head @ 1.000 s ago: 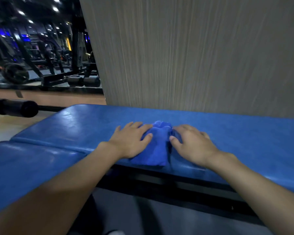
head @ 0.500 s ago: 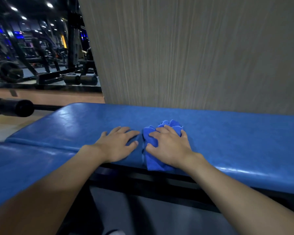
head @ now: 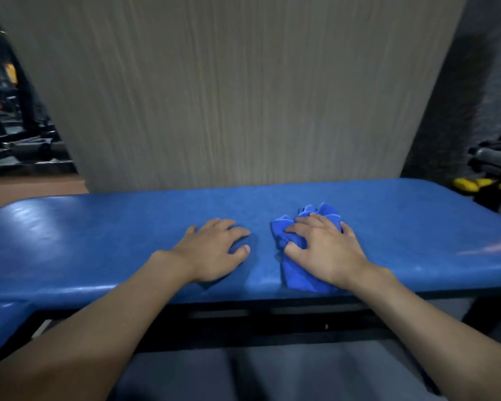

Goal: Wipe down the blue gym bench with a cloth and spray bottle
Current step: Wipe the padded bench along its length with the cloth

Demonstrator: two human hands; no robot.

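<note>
Pressing down with fingers spread, the right hand pins the bunched blue cloth under its palm, probably so the fabric drags across the blue tabletop instead of slipping free. Just beside it, clear of the cloth, the left hand rests released and empty, likely bracing the lean. Beyond both hands stands a grey wall panel; no spray bottle shows.

You are holding both bare forearms stretched forward, palms down. Your left grip is lying flat on the surface, fingers spread and relaxed. Your right grip is pressing on the cloth, fingers splayed over it, near the left but apart.
</note>
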